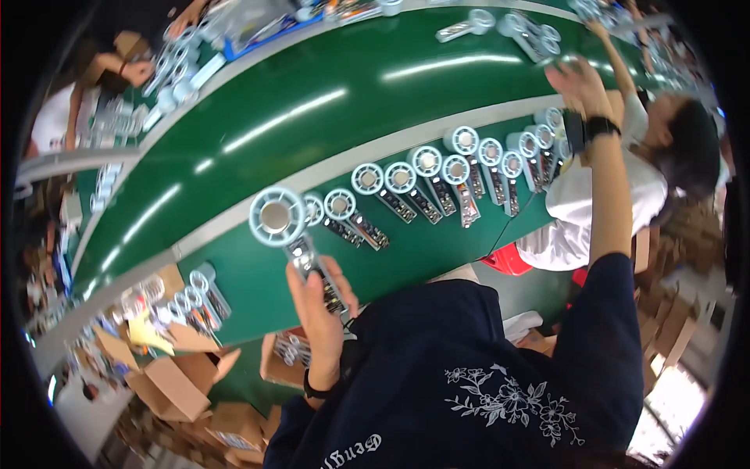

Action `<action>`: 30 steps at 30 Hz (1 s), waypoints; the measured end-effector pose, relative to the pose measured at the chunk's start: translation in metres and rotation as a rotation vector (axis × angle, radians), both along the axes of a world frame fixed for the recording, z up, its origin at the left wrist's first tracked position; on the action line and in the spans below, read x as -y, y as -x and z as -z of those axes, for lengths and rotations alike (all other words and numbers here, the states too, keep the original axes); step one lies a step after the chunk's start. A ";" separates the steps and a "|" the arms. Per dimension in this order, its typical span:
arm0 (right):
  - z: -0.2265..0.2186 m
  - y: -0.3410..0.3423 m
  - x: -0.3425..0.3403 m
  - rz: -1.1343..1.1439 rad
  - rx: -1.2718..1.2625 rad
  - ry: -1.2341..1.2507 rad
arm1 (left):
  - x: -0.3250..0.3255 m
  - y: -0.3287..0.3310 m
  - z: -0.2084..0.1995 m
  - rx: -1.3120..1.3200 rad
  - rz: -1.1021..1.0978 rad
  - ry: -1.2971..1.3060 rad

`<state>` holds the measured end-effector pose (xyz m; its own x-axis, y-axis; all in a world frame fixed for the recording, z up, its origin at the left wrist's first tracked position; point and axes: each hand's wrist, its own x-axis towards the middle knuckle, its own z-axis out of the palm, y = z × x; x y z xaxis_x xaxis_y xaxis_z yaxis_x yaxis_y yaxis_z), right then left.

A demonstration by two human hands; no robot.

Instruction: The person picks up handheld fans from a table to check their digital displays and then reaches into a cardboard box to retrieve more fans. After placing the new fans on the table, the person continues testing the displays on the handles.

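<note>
My left hand [319,306] is wrapped round the handle of a light blue handheld fan [278,219], its round head pointing up and away from me. The handle's casing is off on one side, so the circuit board inside shows. My right arm is stretched far out to the right, over the green belt's near edge. There my right hand [578,84] has its fingers apart, and I see nothing in it. Beyond it on the belt lie several fan parts [531,37]. A row of similar open-handled fans [401,178] lies on the green bench between my hands.
The green conveyor belt [312,129] curves past, with a grey rail [344,166] along its near side. A co-worker in white [625,199] sits at the right, beside a red stool [508,259]. More fans [205,291] and open cardboard boxes [176,387] are at the left.
</note>
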<state>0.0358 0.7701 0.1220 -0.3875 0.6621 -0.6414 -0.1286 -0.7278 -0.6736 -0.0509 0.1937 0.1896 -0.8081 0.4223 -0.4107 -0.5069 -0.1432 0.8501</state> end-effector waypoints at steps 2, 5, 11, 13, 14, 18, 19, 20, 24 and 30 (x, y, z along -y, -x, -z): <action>-0.068 0.027 -0.047 -0.515 -0.029 -0.281 | 0.006 0.009 0.007 -0.006 0.055 -0.016; -0.092 0.048 -0.093 -0.408 0.419 -0.713 | 0.002 0.015 0.017 -0.039 0.057 0.052; 0.035 0.089 -0.078 -1.203 1.348 -1.196 | -0.040 0.009 0.023 0.009 -0.089 0.182; 0.111 0.033 -0.144 -0.856 1.489 -1.278 | -0.073 0.007 0.024 0.042 -0.062 0.148; 0.131 0.048 -0.137 -0.888 1.452 -1.279 | -0.080 0.004 0.022 0.043 -0.101 0.169; 0.160 0.069 -0.112 -0.911 1.228 -1.312 | -0.117 -0.007 0.016 0.062 -0.153 0.210; 0.158 0.071 -0.111 -0.937 1.091 -1.254 | -0.125 -0.008 0.014 0.071 -0.137 0.217; 0.154 0.073 -0.110 -0.955 0.958 -1.195 | -0.130 -0.008 0.014 0.079 -0.117 0.221; 0.096 0.076 -0.032 -0.679 0.361 -0.629 | -0.132 -0.012 0.014 0.061 -0.035 0.129; -0.048 0.063 0.209 -0.686 0.104 -0.556 | -0.110 -0.014 -0.005 0.038 -0.043 -0.005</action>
<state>-0.0272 0.5611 0.1703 -0.7712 0.5315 -0.3504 0.2973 -0.1860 -0.9365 -0.0365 0.3037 0.1946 -0.8094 0.3895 -0.4395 -0.5322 -0.1700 0.8294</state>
